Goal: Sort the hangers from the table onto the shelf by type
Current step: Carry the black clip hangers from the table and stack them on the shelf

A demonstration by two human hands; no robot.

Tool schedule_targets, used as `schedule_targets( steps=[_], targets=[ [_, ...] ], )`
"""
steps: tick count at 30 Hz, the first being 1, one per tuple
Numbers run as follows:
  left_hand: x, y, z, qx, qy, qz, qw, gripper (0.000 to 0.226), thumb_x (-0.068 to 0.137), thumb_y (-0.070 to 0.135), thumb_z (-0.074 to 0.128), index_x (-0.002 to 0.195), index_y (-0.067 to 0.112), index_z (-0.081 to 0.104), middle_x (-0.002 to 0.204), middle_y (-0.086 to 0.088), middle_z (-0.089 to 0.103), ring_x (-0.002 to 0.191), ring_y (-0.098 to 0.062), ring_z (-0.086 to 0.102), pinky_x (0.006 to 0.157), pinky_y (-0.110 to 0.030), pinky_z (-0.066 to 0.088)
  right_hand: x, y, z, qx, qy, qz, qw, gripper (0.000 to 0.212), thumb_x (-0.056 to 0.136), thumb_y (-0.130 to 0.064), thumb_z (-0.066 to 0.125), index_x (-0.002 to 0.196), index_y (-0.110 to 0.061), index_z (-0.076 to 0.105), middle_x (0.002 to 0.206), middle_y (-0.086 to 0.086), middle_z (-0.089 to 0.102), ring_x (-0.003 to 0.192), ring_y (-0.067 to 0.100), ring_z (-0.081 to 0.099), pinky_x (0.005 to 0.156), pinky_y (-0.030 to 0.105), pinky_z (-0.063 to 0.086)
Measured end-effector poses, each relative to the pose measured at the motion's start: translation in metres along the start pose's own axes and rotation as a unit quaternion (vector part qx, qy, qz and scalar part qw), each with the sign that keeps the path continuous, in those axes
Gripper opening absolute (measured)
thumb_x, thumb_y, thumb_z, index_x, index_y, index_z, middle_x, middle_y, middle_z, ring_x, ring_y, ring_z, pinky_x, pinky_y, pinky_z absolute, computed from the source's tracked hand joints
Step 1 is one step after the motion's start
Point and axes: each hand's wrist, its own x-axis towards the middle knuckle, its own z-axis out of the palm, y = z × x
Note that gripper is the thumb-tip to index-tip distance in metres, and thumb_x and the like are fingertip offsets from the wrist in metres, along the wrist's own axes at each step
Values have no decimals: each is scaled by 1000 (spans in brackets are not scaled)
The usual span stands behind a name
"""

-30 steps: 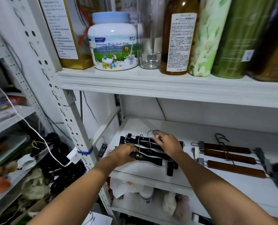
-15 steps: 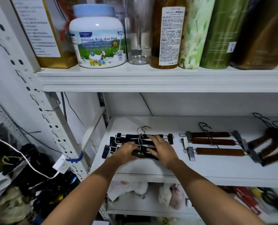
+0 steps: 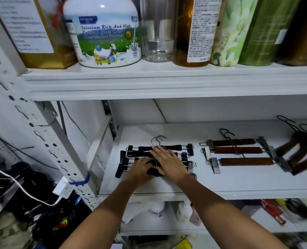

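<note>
Since 1 s ago the skewed black clip hangers [image 3: 174, 147] have been squared up: bars now lie parallel, side to side, and both hands have closed in on the front one. Left hand [image 3: 140, 166] sits at the stack's near-left part, fingers bent over the front bar, gripping it; thumb hidden. Right hand [image 3: 168, 159] lies touching it on its right side, palm down, fingers straight & flat across the middle bars, pressing on them, curled round nothing. Wire hooks [image 3: 157, 140] stick out just beyond the right fingertips. Stack rests on the left part of the middle shelf [image 3: 239, 185].

Just right of the right hand, apart from the black ones: brown wooden clip hangers [image 3: 239, 150], 3 bars parallel, hooks pointing away. Further right, at the frame edge, dark brown hangers [image 3: 301, 153], blurred, type unclear.

Above both hands, on the upper shelf [image 3: 167, 81]: goat milk powder tub [image 3: 104, 33], clear glass jar [image 3: 158, 29], amber bottle [image 3: 194, 33] w/ white label, floral canister [image 3: 228, 31], green canister [image 3: 262, 29]. Left of & below the left hand, a white charger [image 3: 63, 190] w/ cable [image 3: 23, 187] hangs by the shelf post [image 3: 46, 141].
</note>
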Motion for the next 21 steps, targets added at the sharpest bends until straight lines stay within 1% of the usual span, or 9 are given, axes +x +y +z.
schedule_targets(
  steps=[3, 5, 9, 12, 15, 17, 18, 19, 21],
  targets=[
    [1, -2, 1, -11, -11, 1, 1000, 40, 87, 39, 60, 123, 20, 60, 143, 0, 46, 134, -24, 38, 111, -42, 31, 6, -6, 4, -48, -26, -11, 998, 61, 101, -38, 32, 153, -21, 3, 160, -7, -4, 147, 11, -7, 118, 34, -2],
    [2, -1, 3, -8, -27, -13, 1000, 41, 90, 39, 56, 128, 21, 57, 150, 0, 38, 140, -23, 30, 115, -43, 25, 5, -5, 6, -59, -45, 13, 997, 62, 102, -40, 29, 153, -19, 2, 160, -4, -5, 147, 11, -6, 119, 34, -1],
    [5, -4, 7, 0, -48, -41, 998, 44, 94, 37, 52, 135, 22, 49, 157, 1, 24, 147, -19, 16, 120, -41, 14, -4, 8, 14, -27, -80, 74, 994, 63, 101, -42, 29, 153, -16, 3, 161, -3, -4, 147, 10, -2, 119, 33, 3],
    [3, -3, 7, -11, -55, -45, 997, 46, 94, 37, 51, 137, 21, 45, 157, 1, 22, 147, -18, 13, 121, -42, 12, -11, 14, 16, -22, -84, 85, 993, 71, 97, -56, 20, 153, -16, 1, 160, -3, -6, 147, 9, -6, 118, 32, -1],
    [1, -1, 7, -22, -51, -60, 997, 60, 95, 38, 49, 147, 18, 26, 158, 0, 20, 148, -17, 10, 122, -39, 7, -25, 15, 20, -33, -64, 100, 992, 96, 74, -73, -7, 151, -16, -8, 156, -5, -16, 144, 8, -15, 114, 31, -9],
    [1, -2, 10, -5, -56, -64, 996, 69, 96, 40, 46, 151, 15, 12, 160, -1, 10, 148, -16, 4, 120, -38, 2, -36, 21, 25, -41, -55, 122, 990, 98, 75, -76, -2, 150, -13, -8, 151, -3, -18, 140, 8, -16, 114, 32, -13],
    [0, -3, 14, 14, -61, -66, 996, 72, 97, 42, 43, 151, 15, 5, 161, -1, 2, 148, -15, -1, 120, -37, -1, -42, 24, 28, -47, -47, 131, 989, 97, 80, -76, 3, 150, -10, 1, 153, 0, -10, 142, 11, -9, 115, 32, -11],
    [0, -3, 16, 32, -69, -68, 995, 74, 97, 45, 39, 151, 15, -1, 160, -2, -4, 148, -15, -6, 119, -37, -4, -45, 26, 29, -57, -65, 148, 985, 94, 85, -74, 6, 149, -6, 17, 155, 5, 7, 144, 15, 8, 116, 32, -5],
    [0, -2, 21, 56, -84, -75, 992, 77, 95, 55, 26, 150, 14, -7, 159, -3, -12, 147, -17, -13, 118, -38, -7, -44, 30, 32, -54, -110, 164, 979, 89, 91, -68, 5, 136, -5, 49, 144, 9, 46, 134, 19, 43, 114, 33, 8]
  ],
)
